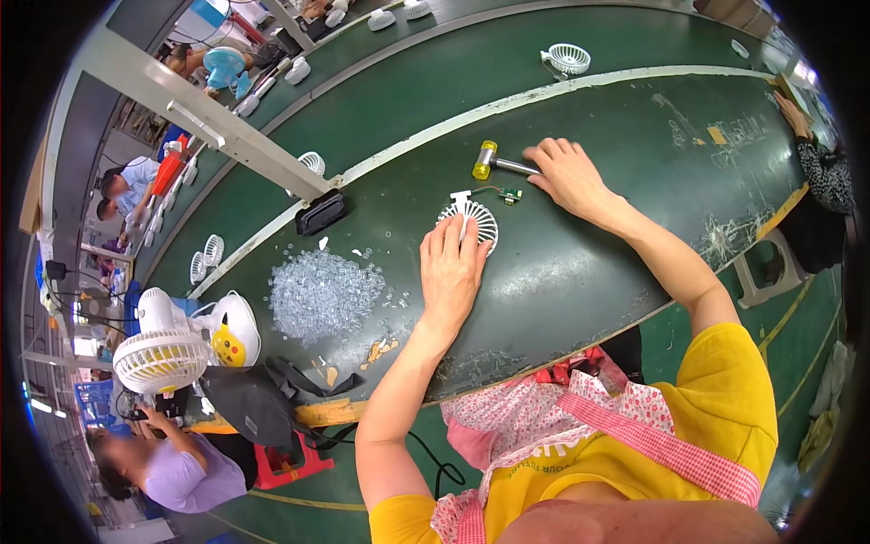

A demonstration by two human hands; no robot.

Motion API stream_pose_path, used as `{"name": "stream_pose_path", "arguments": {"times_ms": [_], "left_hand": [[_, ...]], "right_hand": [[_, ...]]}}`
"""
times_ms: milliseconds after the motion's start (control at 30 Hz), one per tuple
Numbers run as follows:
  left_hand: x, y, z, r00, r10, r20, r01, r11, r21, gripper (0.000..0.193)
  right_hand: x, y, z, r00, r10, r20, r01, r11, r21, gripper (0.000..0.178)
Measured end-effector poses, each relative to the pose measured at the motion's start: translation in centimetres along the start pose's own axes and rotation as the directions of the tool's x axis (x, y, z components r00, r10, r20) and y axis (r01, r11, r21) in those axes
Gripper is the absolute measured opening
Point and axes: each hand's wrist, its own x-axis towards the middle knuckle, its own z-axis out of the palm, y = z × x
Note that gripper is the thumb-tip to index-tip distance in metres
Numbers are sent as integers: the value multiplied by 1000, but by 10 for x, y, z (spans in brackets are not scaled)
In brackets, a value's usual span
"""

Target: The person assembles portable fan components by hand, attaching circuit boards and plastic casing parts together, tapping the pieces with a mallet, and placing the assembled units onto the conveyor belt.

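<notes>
Left hand (450, 274): laid over the near left part of a white round fan housing with a ribbed grille (483, 220), fingers nearly straight and close together, thumb apart along the near edge. Contact is evident; whether it grips or merely presses cannot be told.

Right hand (577, 179): fingers half curled over the handle end of a yellow-faced mallet (486, 161) with a metal body; firmness of hold cannot be determined (the palm is hidden).

The housing lies on the dark green worktable (580, 281), nearer the person than the mallet head. A small green circuit board (512, 196) lies just beside it, to the right, joined by a thin lead.

A heap of small clear pieces (324, 295) lies left of the left hand. Another white fan housing (568, 59) rests on the green conveyor belt (435, 86) beyond.
</notes>
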Motion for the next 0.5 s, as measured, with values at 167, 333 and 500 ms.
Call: {"name": "stream_pose_path", "arguments": {"times_ms": [167,333,500], "left_hand": [[-1,0,-3,1000,-26,-1,26,1000,-16,42],[1,2,-7,997,-55,-47,52,997,-58,40],[-2,4,-11,997,-64,-41,59,991,-116,31]], "right_hand": [[9,4,6,999,31,-41,-22,980,196,26],[20,-52,-47,943,46,-330,132,857,497,27],[9,-37,-15,963,-25,268,-80,924,374,29]]}}
